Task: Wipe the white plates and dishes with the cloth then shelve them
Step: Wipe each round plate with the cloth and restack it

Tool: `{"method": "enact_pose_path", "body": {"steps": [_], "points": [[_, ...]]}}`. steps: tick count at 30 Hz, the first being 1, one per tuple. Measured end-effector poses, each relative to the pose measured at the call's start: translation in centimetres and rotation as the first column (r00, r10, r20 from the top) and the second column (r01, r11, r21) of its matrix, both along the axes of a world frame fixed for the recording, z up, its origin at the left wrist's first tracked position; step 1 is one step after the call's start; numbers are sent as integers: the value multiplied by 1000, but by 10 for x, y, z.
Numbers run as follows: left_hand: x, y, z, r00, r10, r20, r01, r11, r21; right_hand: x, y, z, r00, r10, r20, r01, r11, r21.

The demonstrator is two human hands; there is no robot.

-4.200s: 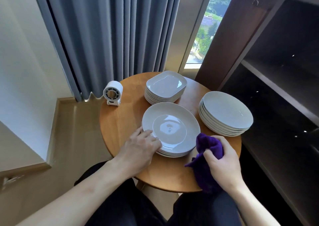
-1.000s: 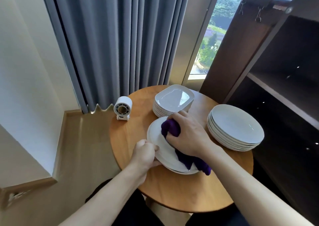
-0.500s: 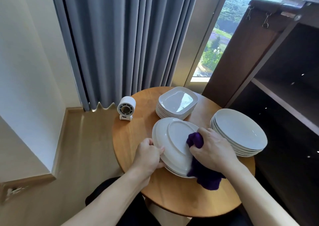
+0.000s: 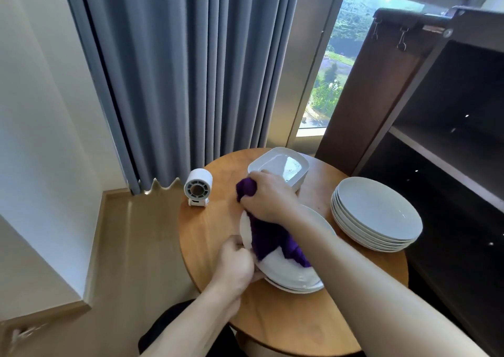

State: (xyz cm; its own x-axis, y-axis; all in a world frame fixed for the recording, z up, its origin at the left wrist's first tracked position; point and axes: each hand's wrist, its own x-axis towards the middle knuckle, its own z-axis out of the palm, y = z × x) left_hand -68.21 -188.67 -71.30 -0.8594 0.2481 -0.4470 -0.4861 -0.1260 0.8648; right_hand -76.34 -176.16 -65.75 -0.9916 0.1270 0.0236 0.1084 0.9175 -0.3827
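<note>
A white round plate [image 4: 286,270] is tilted up off a low stack of plates [image 4: 300,288] at the table's near middle. My left hand [image 4: 236,261] grips its near left rim. My right hand [image 4: 268,197] holds a purple cloth [image 4: 270,236] bunched against the plate's far upper edge, and the cloth drapes down over the plate's face. Behind sits a stack of white squarish dishes [image 4: 281,165]. At the right stands a stack of several white round plates [image 4: 376,215].
The round wooden table [image 4: 286,318] also bears a small white fan [image 4: 197,187] at its left rear. A dark wooden shelf unit [image 4: 436,144] rises close on the right. Grey curtains [image 4: 191,70] and a window lie behind; my dark-clothed legs are below the table.
My right hand has swept the cloth from the plate's lower right up to its far upper edge. My left hand keeps its grip on the tilted plate.
</note>
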Motion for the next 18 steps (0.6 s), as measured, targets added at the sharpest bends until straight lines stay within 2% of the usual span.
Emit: {"method": "enact_pose_path", "body": {"steps": [5,11,16,18], "points": [[0,-2,2,1000,-14,25,13,1000,25,-25,56,-4,952,-273,136,293,943,-157],[-3,-2,5,996,-2,93,-1,1000,29,16,102,-25,887,-458,55,449,830,-331],[-5,-1,4,993,4,122,-9,999,38,69,103,-33,848,-529,-20,514,832,-208],[-5,-2,5,992,-6,126,1,999,41,98,94,-33,829,-558,-41,537,813,-225]]}}
